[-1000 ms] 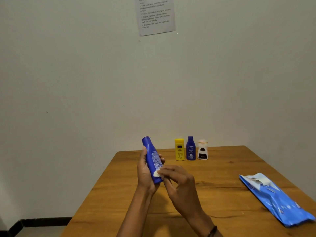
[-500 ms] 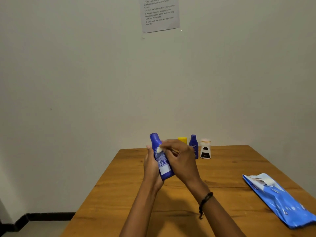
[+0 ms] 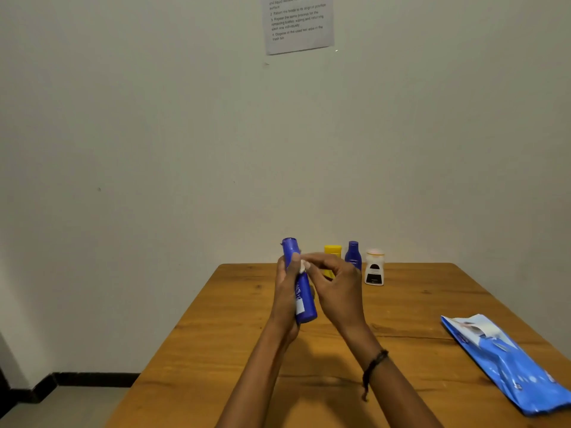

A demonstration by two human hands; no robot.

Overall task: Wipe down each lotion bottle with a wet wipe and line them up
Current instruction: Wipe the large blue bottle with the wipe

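Note:
My left hand (image 3: 285, 299) grips a tall blue lotion bottle (image 3: 304, 301) nearly upright above the wooden table (image 3: 417, 304), its flat base uppermost. My right hand (image 3: 336, 285) pinches a small white wet wipe (image 3: 304, 266) against the bottle's upper part. Behind my hands, along the far edge, stand a yellow bottle (image 3: 333, 251), partly hidden, a small dark-blue bottle (image 3: 353, 254) and a white bottle with a dark label (image 3: 374, 268).
A blue wet-wipe pack (image 3: 506, 362) lies flat at the table's right edge with its flap open. A printed instruction sheet (image 3: 298, 23) hangs on the wall. The floor and a dark skirting board (image 3: 92, 379) show at the lower left.
My right hand has slid the wipe from the bottle's lower end up to its upper part. The bottle has tipped from leaning left to nearly upright.

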